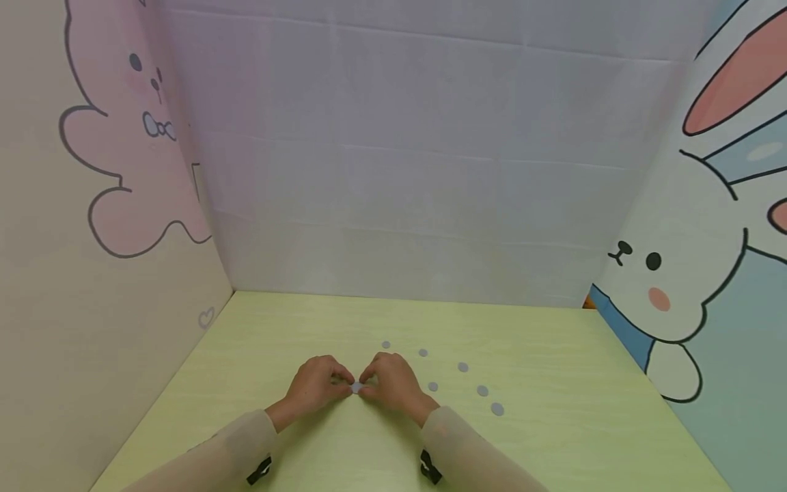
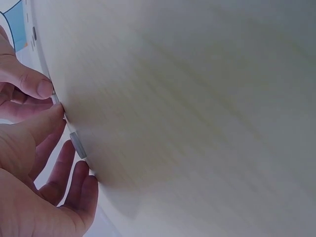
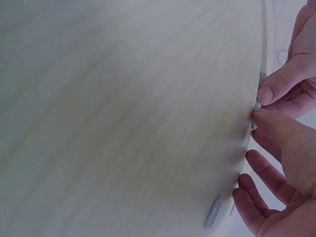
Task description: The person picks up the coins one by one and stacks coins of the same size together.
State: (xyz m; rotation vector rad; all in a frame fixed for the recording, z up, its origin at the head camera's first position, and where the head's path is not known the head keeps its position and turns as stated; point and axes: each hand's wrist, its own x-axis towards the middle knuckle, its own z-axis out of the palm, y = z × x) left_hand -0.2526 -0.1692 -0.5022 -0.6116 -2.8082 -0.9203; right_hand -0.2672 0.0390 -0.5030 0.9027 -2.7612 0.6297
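A small flat grey disc (image 1: 356, 387) lies on the yellow table between my two hands. My left hand (image 1: 315, 384) pinches its left side between thumb and forefinger. From the opposite side my right hand (image 1: 396, 384) pinches the same disc, thumb and forefinger at its edge. The left wrist view shows both thumbs almost meeting at the disc, with the other fingertips down at the table surface. Another grey disc (image 2: 78, 144) is close by the left fingers there. In the right wrist view a further disc (image 3: 213, 212) lies beside the right hand's lower fingers.
Several more grey discs, such as this one (image 1: 463, 367), are scattered on the table (image 1: 541, 342) behind and right of my right hand. A white sheet (image 1: 418, 171) closes off the back. Side panels with a pink bear (image 1: 132, 205) and a white rabbit (image 1: 688, 273) flank the table.
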